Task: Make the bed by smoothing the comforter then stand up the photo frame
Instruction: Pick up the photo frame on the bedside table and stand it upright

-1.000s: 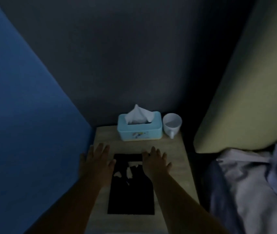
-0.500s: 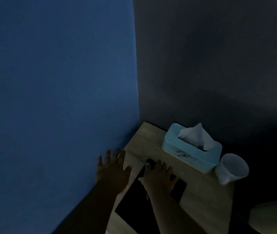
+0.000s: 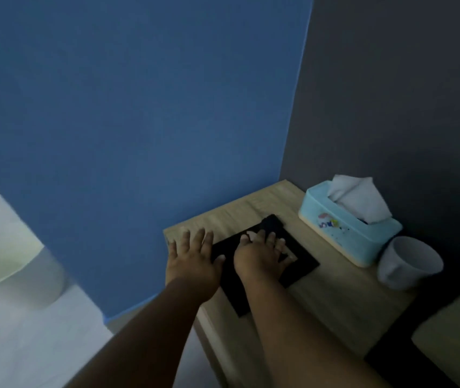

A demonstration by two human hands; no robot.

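A black photo frame [image 3: 303, 266] lies flat on the wooden nightstand [image 3: 335, 301] in the dim corner. My left hand [image 3: 195, 261] lies with spread, straight fingers on the nightstand at the frame's left edge, the thumb touching the frame. My right hand [image 3: 259, 256] rests on top of the frame, its fingers reaching toward the frame's far edge. Whether those fingers curl round anything is unclear in the dark. The bed's comforter is out of view.
A light blue tissue box [image 3: 349, 228] stands at the back of the nightstand, with a white cup [image 3: 408, 261] to its right. A blue wall [image 3: 139, 107] is on the left. An olive headboard corner [image 3: 452, 340] shows at the lower right.
The view has swung left, so the bed has left the picture. Both hands stay on the flat frame, the right one now further onto its far part.
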